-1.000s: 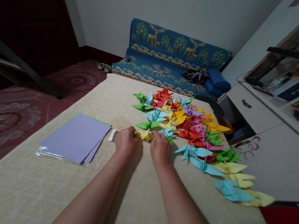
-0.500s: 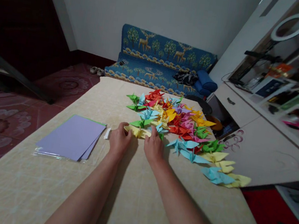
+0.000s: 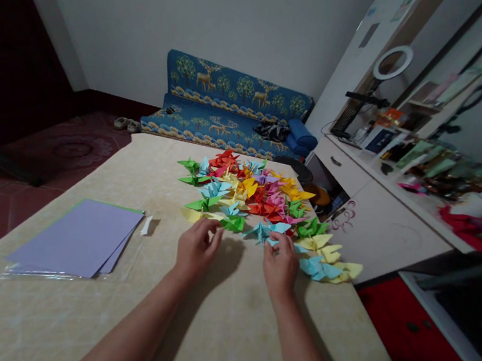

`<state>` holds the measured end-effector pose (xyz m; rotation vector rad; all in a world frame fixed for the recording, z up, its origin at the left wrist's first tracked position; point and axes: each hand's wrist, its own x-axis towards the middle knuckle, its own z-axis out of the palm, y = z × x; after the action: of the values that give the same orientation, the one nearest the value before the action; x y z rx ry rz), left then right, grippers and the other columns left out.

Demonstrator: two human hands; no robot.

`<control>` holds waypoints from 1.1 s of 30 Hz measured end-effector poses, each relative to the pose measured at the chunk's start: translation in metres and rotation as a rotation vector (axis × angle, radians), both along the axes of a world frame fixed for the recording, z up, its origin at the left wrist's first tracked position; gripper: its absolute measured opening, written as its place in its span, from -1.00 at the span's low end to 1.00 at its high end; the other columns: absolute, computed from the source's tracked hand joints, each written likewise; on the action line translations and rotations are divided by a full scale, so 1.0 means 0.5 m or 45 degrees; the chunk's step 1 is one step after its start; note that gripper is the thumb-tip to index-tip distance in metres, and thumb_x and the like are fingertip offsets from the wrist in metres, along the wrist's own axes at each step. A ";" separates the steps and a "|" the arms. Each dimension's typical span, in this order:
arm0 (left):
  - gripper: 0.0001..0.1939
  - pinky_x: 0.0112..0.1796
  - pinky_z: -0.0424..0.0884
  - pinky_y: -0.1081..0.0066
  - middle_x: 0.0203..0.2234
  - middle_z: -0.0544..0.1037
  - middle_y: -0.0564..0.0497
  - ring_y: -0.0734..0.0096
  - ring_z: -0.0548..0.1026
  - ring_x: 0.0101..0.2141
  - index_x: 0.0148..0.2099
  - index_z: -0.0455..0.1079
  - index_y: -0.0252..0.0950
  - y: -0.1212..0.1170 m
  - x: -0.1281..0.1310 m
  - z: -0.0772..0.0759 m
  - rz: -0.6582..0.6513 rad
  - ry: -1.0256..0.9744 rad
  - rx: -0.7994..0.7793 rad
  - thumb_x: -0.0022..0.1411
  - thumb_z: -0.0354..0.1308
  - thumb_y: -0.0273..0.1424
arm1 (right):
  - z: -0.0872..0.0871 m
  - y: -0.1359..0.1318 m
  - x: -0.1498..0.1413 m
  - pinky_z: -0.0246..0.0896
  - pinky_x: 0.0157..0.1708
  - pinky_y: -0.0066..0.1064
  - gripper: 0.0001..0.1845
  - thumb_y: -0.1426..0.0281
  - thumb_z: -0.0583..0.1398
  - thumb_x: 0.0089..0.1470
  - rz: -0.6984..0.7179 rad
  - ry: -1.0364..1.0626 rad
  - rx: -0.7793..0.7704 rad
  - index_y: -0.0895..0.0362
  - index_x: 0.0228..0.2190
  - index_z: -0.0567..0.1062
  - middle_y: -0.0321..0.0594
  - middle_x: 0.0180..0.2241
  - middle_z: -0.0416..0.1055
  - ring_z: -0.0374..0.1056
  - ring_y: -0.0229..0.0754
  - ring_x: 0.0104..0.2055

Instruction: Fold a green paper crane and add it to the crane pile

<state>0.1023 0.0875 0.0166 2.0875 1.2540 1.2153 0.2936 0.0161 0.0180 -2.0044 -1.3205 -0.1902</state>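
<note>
My left hand is over the tablecloth with thumb and forefinger apart and nothing between them. Just beyond it lie a yellow paper crane and a green paper crane. My right hand is at the front of the crane group, its fingers curved and slightly apart. Its fingertips are close to a light blue paper crane; whether they touch is unclear. Another light blue crane is partly hidden behind this hand. A further light blue crane and a pale yellow one lie to its right.
Rows of red, orange, pink, purple and green cranes cover the table's far right part. Purple paper sheets lie on clear plastic at left, beside a small white strip. A patterned sofa and a cabinet stand beyond.
My left hand has let go of the yellow crane, which stays at the row's left end. My right hand has moved right, to the light blue cranes. The view has turned right.
</note>
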 end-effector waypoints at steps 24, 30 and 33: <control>-0.72 -0.48 0.29 0.46 -0.55 0.58 -0.06 0.38 0.44 -0.54 -0.34 0.55 -0.41 -0.052 0.080 -0.020 -0.246 -0.245 -0.499 0.19 0.09 -0.31 | 0.084 -0.002 0.036 0.22 -0.38 -0.43 -0.70 0.17 0.18 0.01 0.310 0.398 -0.324 0.14 -0.36 0.54 -0.18 -0.33 0.55 0.42 -0.15 -0.32; -0.69 -0.55 0.27 0.48 -0.59 0.55 -0.02 0.43 0.39 -0.61 -0.33 0.54 -0.42 -0.052 0.090 -0.018 -0.178 -0.318 -0.549 0.18 0.10 -0.27 | 0.030 -0.007 0.032 0.28 -0.56 -0.42 -0.70 0.20 0.21 -0.03 0.349 0.581 -0.166 0.16 -0.32 0.55 -0.15 -0.43 0.56 0.44 -0.14 -0.49; -0.71 -0.52 0.29 0.48 -0.58 0.56 0.00 0.42 0.42 -0.58 -0.35 0.55 -0.37 -0.042 0.098 0.001 -0.204 -0.312 -0.514 0.19 0.10 -0.28 | 0.041 -0.001 0.040 0.22 -0.66 -0.45 -0.71 0.26 0.14 0.02 0.349 0.572 -0.090 0.17 -0.30 0.55 -0.17 -0.46 0.55 0.36 -0.23 -0.63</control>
<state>0.1514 0.0664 0.0172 1.6588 1.0905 1.0121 0.3134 0.0157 0.0387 -1.7596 -1.2958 0.4160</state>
